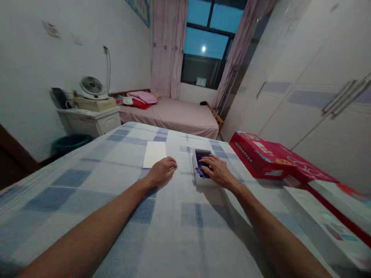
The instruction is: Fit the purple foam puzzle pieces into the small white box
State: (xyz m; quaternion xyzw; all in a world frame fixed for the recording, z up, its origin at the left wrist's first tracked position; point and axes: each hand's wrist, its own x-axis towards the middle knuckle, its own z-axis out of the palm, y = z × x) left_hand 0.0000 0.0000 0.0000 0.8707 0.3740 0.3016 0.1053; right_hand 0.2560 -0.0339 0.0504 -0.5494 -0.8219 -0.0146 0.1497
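Note:
My right hand (216,168) reaches into a small white open box (207,181), its thumb and fingers closing on dark purple crumpled material (203,172). What that material is made of, I cannot make out. To the left, my left hand (162,170) rests low on the bed-like checked surface with its fingers curled together. Whether anything is pinched in them is hidden. Just beyond this hand lies a flat white rectangular piece (154,153), perhaps a box lid or card, apart from the white box.
Blue-and-white checked cloth (121,227) covers the surface. Red boxes (261,154) and a white box (321,216) stand along the right edge. Farther off are a pink-covered bed (176,114), a fan (92,87) on a cabinet, and wardrobe doors (290,77).

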